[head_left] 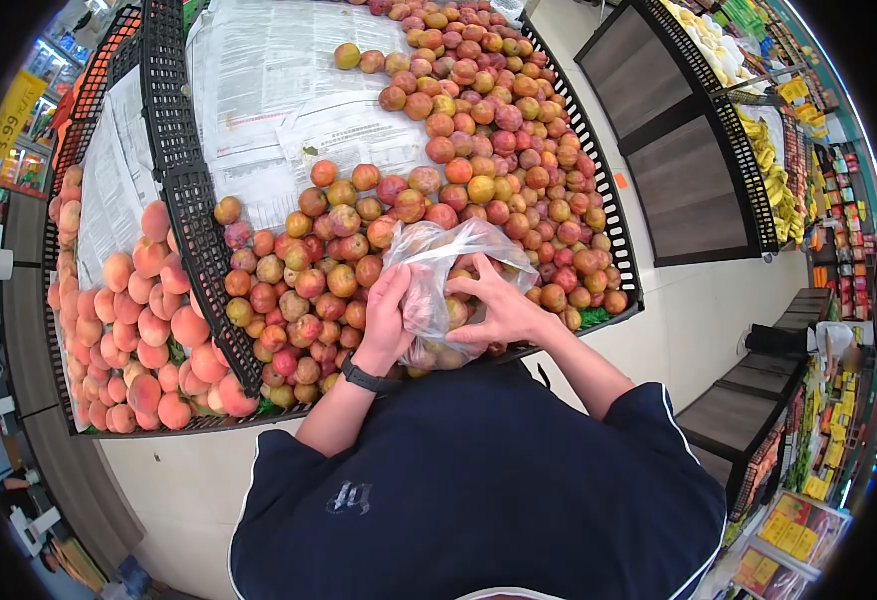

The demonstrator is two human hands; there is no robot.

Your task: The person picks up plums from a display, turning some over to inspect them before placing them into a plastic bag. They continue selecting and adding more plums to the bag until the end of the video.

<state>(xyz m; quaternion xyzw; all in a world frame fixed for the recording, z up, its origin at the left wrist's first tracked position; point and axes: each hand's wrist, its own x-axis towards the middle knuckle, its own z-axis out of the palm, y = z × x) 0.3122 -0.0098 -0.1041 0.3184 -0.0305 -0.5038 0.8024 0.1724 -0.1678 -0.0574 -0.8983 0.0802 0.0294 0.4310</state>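
A clear plastic bag (pixel 423 318) is bunched above the near edge of the plum pile, its mouth spread towards the right. My left hand (pixel 390 308), with a dark band on the wrist, is closed on the bag's left side. At the mouth of the bag, my right hand (pixel 506 305) curves with thumb and fingers parted. A plum (pixel 456 313) shows in the gap between them, seen in line with the bag. Red and yellow plums (pixel 333 250) surround both hands, and some show through the film.
Newspaper (pixel 288 90) lines the black crate behind the plums. A black perforated divider (pixel 198 220) separates peaches (pixel 148 325) on the left. Bananas (pixel 773 180) lie in a stand across the aisle at right. Another person (pixel 834 345) is at the far right.
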